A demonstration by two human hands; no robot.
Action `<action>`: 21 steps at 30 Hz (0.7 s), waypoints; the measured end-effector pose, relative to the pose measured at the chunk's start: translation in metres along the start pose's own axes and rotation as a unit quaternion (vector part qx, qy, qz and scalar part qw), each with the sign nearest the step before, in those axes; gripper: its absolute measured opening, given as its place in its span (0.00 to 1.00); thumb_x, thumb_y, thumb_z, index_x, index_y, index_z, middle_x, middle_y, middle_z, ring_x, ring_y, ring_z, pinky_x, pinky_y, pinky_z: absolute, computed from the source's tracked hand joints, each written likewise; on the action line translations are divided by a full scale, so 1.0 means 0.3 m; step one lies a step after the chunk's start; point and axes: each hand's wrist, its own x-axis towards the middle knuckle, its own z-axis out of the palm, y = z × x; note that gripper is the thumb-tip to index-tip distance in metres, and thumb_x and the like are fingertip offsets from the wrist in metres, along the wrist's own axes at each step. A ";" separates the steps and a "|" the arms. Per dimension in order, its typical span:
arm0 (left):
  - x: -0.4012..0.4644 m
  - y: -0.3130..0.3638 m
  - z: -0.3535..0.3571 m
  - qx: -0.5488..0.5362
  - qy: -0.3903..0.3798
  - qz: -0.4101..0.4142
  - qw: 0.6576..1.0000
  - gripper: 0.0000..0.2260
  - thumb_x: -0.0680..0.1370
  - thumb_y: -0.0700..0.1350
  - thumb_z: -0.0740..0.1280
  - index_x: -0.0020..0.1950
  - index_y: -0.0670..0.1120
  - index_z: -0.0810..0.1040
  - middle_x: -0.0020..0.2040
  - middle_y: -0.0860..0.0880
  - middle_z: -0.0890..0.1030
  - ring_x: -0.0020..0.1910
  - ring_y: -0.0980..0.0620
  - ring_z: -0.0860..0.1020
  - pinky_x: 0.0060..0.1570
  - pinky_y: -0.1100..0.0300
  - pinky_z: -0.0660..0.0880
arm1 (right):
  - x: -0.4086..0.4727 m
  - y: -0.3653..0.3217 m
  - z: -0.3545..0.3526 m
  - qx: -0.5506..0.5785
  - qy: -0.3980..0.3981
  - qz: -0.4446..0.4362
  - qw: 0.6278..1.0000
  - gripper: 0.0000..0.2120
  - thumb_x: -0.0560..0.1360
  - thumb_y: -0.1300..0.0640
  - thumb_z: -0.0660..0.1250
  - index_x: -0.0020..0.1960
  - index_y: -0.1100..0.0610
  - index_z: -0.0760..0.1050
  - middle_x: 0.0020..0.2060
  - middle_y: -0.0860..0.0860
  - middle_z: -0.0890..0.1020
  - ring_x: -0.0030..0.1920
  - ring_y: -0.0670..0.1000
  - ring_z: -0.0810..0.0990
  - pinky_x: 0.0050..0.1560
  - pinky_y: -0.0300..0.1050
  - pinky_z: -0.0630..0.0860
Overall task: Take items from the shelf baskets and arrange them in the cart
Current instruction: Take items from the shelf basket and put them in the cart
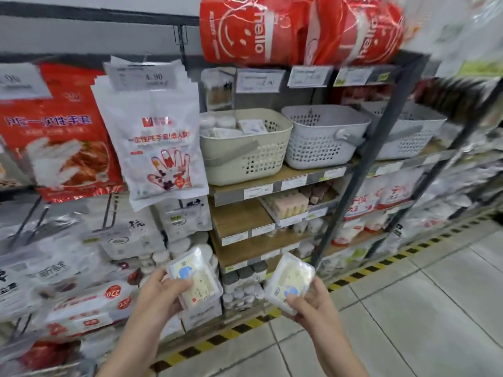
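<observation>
Both hands occupied at lower centre of frame: left hand [160, 291] curled round flat clear-wrapped pack with pale yellow card and blue mark [194, 277]; right hand [309, 302] pinching matching second clear-wrapped pack [290, 282]. Packs held apart, well below cream perforated plastic basket [245, 148] at mid-frame shelf, more small packs seen inside. Grey perforated basket [324, 137] beside it. Step judged: items picked, carry pending. Cart not in view; turn away from shelf judged needed next, then packs laid side by side.

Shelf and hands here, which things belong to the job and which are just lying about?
Job: left hand holding left packet; right hand holding right packet; beige basket; grey basket.
Lying about: glove bags; red packs; price tags.
</observation>
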 end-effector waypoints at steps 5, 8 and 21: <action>0.206 0.129 0.145 0.001 -0.062 0.028 0.998 0.16 0.74 0.35 0.69 0.54 0.55 0.76 0.46 0.44 0.84 0.39 0.45 0.84 0.30 0.55 0.79 | 0.210 -0.152 -0.011 -0.018 0.031 -0.070 0.997 0.25 0.66 0.62 0.74 0.55 0.39 0.73 0.46 0.44 0.84 0.46 0.48 0.84 0.37 0.39 0.79; 0.316 0.216 0.261 0.024 -0.117 0.048 0.992 0.17 0.73 0.36 0.70 0.57 0.53 0.77 0.48 0.46 0.85 0.44 0.45 0.84 0.37 0.54 0.79 | 0.318 -0.242 -0.026 0.004 0.045 -0.091 0.995 0.21 0.69 0.61 0.75 0.51 0.37 0.75 0.47 0.45 0.84 0.47 0.50 0.84 0.41 0.46 0.81; 0.631 0.456 0.765 -0.012 -0.126 0.069 0.989 0.12 0.77 0.35 0.61 0.56 0.48 0.78 0.45 0.43 0.84 0.41 0.45 0.81 0.32 0.55 0.78 | 0.714 -0.613 -0.203 0.062 0.053 -0.141 0.987 0.23 0.57 0.48 0.75 0.52 0.49 0.80 0.48 0.52 0.85 0.48 0.53 0.85 0.47 0.51 0.77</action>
